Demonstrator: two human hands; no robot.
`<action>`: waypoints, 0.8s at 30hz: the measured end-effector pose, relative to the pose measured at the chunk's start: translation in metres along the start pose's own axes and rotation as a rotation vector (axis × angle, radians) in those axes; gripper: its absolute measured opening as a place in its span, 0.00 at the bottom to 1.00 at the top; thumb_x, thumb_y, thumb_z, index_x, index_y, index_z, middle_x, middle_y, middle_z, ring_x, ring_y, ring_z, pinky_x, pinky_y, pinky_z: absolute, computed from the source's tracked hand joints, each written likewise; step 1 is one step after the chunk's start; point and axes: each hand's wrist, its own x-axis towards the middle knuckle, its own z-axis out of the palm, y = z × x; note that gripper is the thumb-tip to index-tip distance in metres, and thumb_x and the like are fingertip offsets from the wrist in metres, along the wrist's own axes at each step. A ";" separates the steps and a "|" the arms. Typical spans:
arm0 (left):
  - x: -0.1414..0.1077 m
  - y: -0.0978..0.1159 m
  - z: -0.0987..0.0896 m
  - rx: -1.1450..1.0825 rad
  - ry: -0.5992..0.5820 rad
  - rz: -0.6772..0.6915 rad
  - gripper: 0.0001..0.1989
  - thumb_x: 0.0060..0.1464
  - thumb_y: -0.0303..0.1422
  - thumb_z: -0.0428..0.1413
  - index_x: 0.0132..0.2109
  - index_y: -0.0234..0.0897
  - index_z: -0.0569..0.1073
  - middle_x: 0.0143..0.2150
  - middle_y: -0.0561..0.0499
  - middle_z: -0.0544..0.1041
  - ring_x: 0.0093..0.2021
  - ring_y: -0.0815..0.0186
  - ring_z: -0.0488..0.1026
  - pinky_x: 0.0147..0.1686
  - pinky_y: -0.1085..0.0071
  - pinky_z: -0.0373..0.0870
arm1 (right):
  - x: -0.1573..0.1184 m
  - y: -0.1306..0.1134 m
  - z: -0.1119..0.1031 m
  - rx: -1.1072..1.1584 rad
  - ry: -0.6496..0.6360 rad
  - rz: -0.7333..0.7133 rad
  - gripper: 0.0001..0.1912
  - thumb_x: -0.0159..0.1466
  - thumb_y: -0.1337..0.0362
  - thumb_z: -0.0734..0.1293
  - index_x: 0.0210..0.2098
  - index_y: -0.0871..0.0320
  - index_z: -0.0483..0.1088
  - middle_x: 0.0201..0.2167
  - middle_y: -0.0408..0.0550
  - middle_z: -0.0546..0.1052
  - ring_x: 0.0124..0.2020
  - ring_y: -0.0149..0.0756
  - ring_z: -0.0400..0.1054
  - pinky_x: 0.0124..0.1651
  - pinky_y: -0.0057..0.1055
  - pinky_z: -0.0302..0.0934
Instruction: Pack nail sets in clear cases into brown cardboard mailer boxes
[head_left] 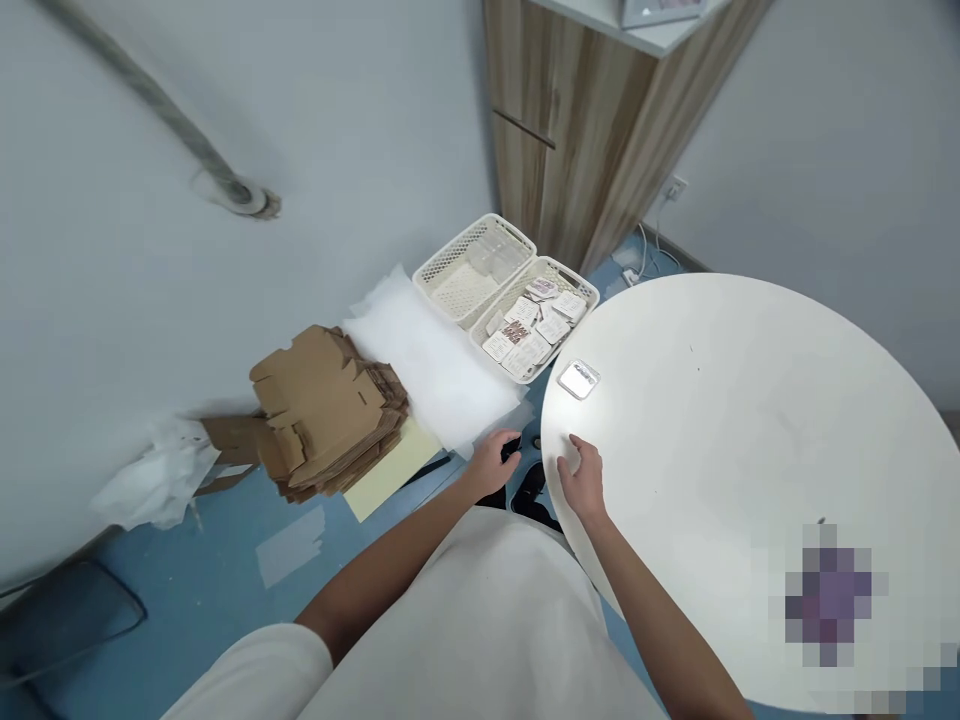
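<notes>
My left hand [493, 464] hovers off the table's left edge, above the floor, its fingers and thumb curved apart. A dark patch shows between them; I cannot tell whether it is a thing or part of the background. My right hand [583, 478] is over the left rim of the round white table [735, 420], thumb and fingers apart, with nothing in it. Just beyond it on the tabletop lies a small clear, flat case [579, 379] with a pale face and dark print.
Left of the table are a white basket [534, 372] of printed cards, another basket [450, 290] with clear plastic pieces, white foam sheets [427, 350] and stacked flat cardboard boxes [322, 410]. A wood-grain cabinet [577, 130] stands behind. A blurred-out purple patch [829, 595] covers the table's right part.
</notes>
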 end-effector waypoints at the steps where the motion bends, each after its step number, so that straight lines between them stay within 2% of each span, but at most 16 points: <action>1: -0.009 -0.006 -0.007 0.020 0.003 -0.030 0.17 0.52 0.36 0.48 0.50 0.41 0.66 0.52 0.47 0.66 0.52 0.60 0.64 0.50 0.65 0.62 | -0.002 -0.004 0.001 -0.016 -0.048 -0.044 0.23 0.57 0.60 0.57 0.52 0.58 0.58 0.49 0.53 0.65 0.52 0.43 0.56 0.54 0.42 0.52; 5: -0.031 -0.028 -0.041 0.126 -0.036 -0.140 0.21 0.51 0.41 0.48 0.52 0.39 0.65 0.54 0.45 0.65 0.54 0.56 0.62 0.51 0.63 0.60 | 0.003 -0.025 0.006 -0.064 -0.332 -0.187 0.19 0.58 0.61 0.57 0.49 0.55 0.61 0.44 0.50 0.69 0.44 0.38 0.64 0.46 0.37 0.59; 8: -0.033 -0.042 -0.068 0.215 -0.127 -0.185 0.25 0.48 0.42 0.51 0.53 0.37 0.64 0.54 0.43 0.65 0.54 0.54 0.62 0.51 0.62 0.58 | 0.018 -0.044 0.013 -0.143 -0.514 -0.229 0.18 0.58 0.62 0.58 0.48 0.56 0.63 0.41 0.49 0.70 0.39 0.36 0.66 0.41 0.33 0.61; 10: -0.029 -0.049 -0.083 0.259 -0.149 -0.183 0.27 0.46 0.42 0.52 0.53 0.36 0.63 0.54 0.41 0.65 0.54 0.54 0.62 0.52 0.63 0.58 | 0.031 -0.058 0.023 -0.204 -0.572 -0.249 0.18 0.57 0.62 0.59 0.47 0.57 0.64 0.41 0.50 0.71 0.38 0.36 0.67 0.40 0.32 0.61; 14: -0.008 -0.065 -0.101 0.264 -0.099 -0.153 0.28 0.47 0.41 0.50 0.54 0.32 0.62 0.55 0.40 0.64 0.55 0.55 0.61 0.53 0.64 0.56 | 0.062 -0.090 0.058 -0.277 -0.530 -0.280 0.18 0.57 0.62 0.59 0.47 0.59 0.64 0.45 0.53 0.69 0.42 0.37 0.66 0.44 0.32 0.60; 17: 0.015 -0.077 -0.105 0.156 -0.041 -0.173 0.29 0.45 0.40 0.51 0.54 0.31 0.61 0.56 0.39 0.62 0.56 0.55 0.59 0.55 0.64 0.54 | 0.082 -0.109 0.090 -0.336 -0.461 -0.250 0.22 0.56 0.61 0.61 0.50 0.59 0.62 0.49 0.55 0.65 0.47 0.39 0.64 0.48 0.34 0.58; 20: 0.038 -0.089 -0.106 -0.029 0.042 -0.171 0.31 0.41 0.37 0.55 0.54 0.32 0.61 0.59 0.38 0.59 0.60 0.56 0.53 0.57 0.65 0.48 | 0.097 -0.120 0.116 -0.441 -0.436 -0.267 0.27 0.53 0.59 0.64 0.52 0.57 0.60 0.56 0.56 0.58 0.56 0.45 0.54 0.52 0.39 0.55; 24: 0.054 -0.107 -0.105 -0.274 0.102 -0.314 0.35 0.37 0.32 0.57 0.55 0.33 0.59 0.63 0.39 0.51 0.63 0.55 0.44 0.59 0.63 0.42 | 0.110 -0.128 0.139 -0.548 -0.483 -0.256 0.32 0.52 0.60 0.65 0.55 0.58 0.56 0.60 0.58 0.50 0.61 0.48 0.45 0.53 0.41 0.52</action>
